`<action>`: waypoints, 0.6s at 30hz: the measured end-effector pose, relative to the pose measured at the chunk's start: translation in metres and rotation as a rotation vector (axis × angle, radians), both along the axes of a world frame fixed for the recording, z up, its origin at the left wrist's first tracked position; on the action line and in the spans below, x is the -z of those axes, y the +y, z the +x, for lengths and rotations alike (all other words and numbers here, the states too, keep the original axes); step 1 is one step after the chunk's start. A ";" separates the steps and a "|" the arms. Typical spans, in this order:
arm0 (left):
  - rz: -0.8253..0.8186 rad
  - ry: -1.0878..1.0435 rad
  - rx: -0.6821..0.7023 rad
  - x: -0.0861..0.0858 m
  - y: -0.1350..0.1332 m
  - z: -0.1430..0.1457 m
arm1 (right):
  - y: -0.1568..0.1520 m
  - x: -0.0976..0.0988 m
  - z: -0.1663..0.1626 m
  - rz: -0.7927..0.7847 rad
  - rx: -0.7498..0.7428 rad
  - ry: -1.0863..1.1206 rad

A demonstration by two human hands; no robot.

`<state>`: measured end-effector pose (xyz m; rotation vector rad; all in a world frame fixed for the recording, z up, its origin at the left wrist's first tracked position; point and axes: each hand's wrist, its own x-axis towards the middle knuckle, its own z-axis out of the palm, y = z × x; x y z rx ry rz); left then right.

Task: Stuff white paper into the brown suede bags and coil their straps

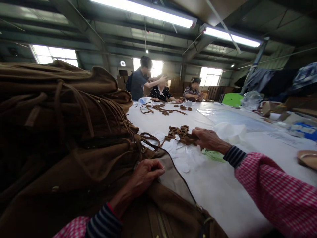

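Near the bottom centre, my left hand (150,172) rests on a brown fabric bag (119,198) with a grey lining and a zip. Its fingers are curled together; what they pinch, if anything, is too small to make out. Out over the white table (223,185), my right hand (208,138) has its fingers closed at the right edge of a pile of brown straps (179,132). The strap ends under those fingers are partly hidden. White plastic and paper pieces (183,157) lie just in front of the pile, and a light green bundle (214,155) sits below my right wrist.
A tall stack of brown bags (49,109) fills the left side. More brown straps (160,108) lie further up the table. Three people are at the far end, one standing. A light green sheet (232,99), clear plastic (251,99) and a blue package (304,130) line the right.
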<state>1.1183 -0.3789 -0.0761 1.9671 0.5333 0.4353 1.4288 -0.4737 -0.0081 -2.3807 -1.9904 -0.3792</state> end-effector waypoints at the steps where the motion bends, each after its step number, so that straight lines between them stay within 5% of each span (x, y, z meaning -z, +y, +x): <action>1: 0.012 0.003 -0.002 0.000 0.000 0.000 | -0.004 -0.013 0.002 0.037 0.033 0.013; 5: 0.059 0.003 -0.008 0.001 0.002 0.000 | -0.018 -0.057 0.004 0.168 0.129 0.164; 8: 0.075 -0.008 -0.005 0.000 0.002 0.000 | -0.025 -0.072 -0.001 0.228 0.110 0.423; 13: 0.060 -0.011 -0.010 -0.001 0.002 0.001 | -0.039 -0.065 -0.013 0.307 -0.044 1.010; 18: 0.047 -0.009 0.004 -0.001 0.002 0.000 | -0.050 -0.043 -0.028 0.379 -0.274 1.128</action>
